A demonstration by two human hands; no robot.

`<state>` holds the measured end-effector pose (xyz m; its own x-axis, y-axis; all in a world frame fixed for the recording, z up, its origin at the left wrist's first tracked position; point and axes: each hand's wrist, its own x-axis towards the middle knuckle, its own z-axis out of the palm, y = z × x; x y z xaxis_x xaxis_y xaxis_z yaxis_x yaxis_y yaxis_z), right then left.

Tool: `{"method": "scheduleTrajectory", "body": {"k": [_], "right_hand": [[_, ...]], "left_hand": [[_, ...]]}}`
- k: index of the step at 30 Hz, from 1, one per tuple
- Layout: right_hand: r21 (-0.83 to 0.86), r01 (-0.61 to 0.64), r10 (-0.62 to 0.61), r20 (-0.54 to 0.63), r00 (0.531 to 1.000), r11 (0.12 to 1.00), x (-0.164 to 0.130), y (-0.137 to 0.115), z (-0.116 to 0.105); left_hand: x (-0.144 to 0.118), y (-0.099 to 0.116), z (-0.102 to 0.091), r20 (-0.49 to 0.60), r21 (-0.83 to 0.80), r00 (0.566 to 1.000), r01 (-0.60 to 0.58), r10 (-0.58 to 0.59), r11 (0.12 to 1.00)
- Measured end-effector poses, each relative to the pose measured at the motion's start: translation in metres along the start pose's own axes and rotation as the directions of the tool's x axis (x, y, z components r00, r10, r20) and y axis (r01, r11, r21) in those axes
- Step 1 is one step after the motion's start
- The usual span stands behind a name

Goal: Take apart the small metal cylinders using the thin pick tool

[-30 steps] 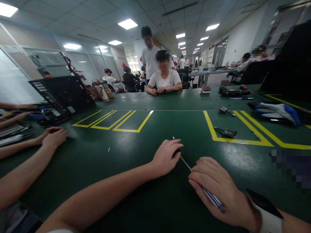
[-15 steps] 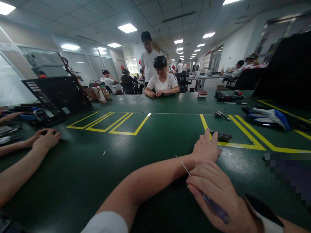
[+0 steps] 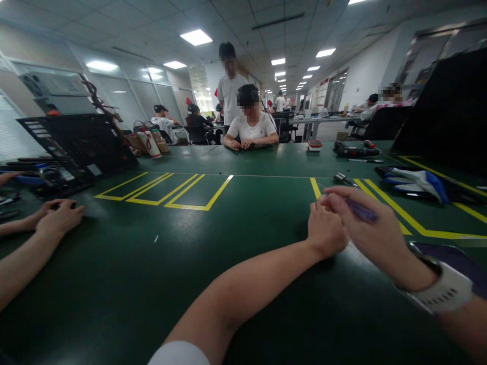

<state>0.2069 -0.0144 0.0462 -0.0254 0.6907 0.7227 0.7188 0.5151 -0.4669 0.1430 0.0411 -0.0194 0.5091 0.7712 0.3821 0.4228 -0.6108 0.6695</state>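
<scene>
Head view: right hand (image 3: 367, 228), white watch strap on the wrist, has its fingers clamped on a thin screwdriver with a translucent purple-blue handle (image 3: 360, 210) — only the handle shows, shaft hidden behind the fingers. It sits raised over the dark green table (image 3: 243, 284), near a yellow taped line (image 3: 384, 205). Left hand (image 3: 325, 228) rests just under it, fingers curled together — cannot tell if they grip anything. A co-worker's hands (image 3: 57, 215) lie at far left.

Bright ceiling panels (image 3: 196, 36), glare on tabletop (image 3: 243, 203), wide-angle edge distortion.
</scene>
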Motion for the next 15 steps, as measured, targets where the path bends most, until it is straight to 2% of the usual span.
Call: {"method": "scheduleTrajectory", "body": {"k": [1, 2, 5, 7, 10, 13, 15], "right_hand": [[-0.099, -0.118, 0.122, 0.031, 0.992, 0.988, 0.010, 0.017, -0.004], [-0.286, -0.219, 0.252, 0.083, 0.964, 0.933, 0.020, 0.034, -0.010], [-0.517, -0.305, 0.407, 0.093, 0.909, 0.800, 0.043, 0.085, -0.034], [-0.626, -0.312, 0.492, 0.133, 0.860, 0.714, 0.047, 0.114, -0.049], [-0.693, -0.283, 0.588, 0.247, 0.770, 0.663, 0.038, 0.146, -0.060], [-0.715, -0.269, 0.645, 0.322, 0.693, 0.646, 0.022, 0.165, -0.059], [-0.722, -0.253, 0.656, 0.352, 0.668, 0.644, 0.016, 0.170, -0.054]], "left_hand": [[0.001, 0.000, -0.001, -0.059, 0.030, 0.998, 0.038, -0.036, 0.999], [0.003, 0.000, -0.002, -0.117, 0.030, 0.989, 0.090, -0.086, 0.996], [0.007, 0.001, -0.004, -0.201, -0.019, 0.947, 0.254, -0.253, 0.967], [0.008, 0.002, -0.005, -0.184, -0.038, 0.936, 0.297, -0.299, 0.954], [0.008, 0.000, -0.004, -0.186, -0.033, 0.943, 0.276, -0.278, 0.961], [0.008, -0.001, -0.003, -0.191, -0.028, 0.947, 0.257, -0.258, 0.966], [0.008, -0.001, -0.003, -0.190, -0.031, 0.946, 0.260, -0.261, 0.965]]}}
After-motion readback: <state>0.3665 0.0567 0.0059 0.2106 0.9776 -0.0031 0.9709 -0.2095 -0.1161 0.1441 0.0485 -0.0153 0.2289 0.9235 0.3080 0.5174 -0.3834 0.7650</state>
